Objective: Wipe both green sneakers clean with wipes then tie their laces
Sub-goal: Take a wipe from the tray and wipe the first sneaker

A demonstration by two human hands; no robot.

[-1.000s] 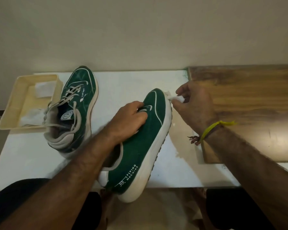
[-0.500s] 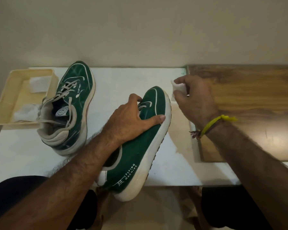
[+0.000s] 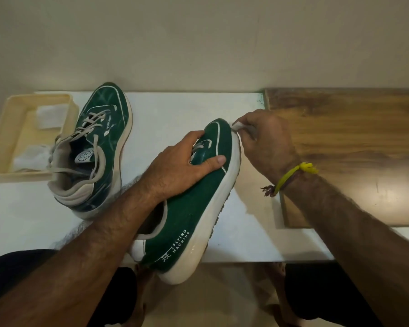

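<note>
- A person's left hand (image 3: 187, 161) grips a dark green suede sneaker with a thick cream sole (image 3: 187, 218) over its laced top, fingers curled down the far side and the thumb lying flat along the near flank, pointing at the toe.
- This held sneaker is tipped onto its side with the sole turned right; its toe points away from the person, and its heel (printed "Flying Machine" in white) juts out past the near edge of the white table (image 3: 175, 109).
- The right hand (image 3: 267, 147) pinches a small crumpled white wipe (image 3: 240, 126) between curled fingers and thumb and presses it against the cream sole rim at the toe.
- A yellow thread band (image 3: 293, 173) circles the right wrist.
- A second green sneaker with loose grey laces (image 3: 97, 147) stands upright on the table to the left, toe away, apart from the held one, its laces untied.
- At the table's left edge sits a shallow cream plastic tray (image 3: 3, 138), overhanging slightly, with two folded white wipes (image 3: 49, 116) inside; the second sneaker's heel collar is just beside it.
- A brown wooden board (image 3: 352, 149) covers the table's right part, just beyond the right hand.
- Bare white tabletop shows between the two sneakers and behind the toe, up to the plain wall (image 3: 198, 43).
</note>
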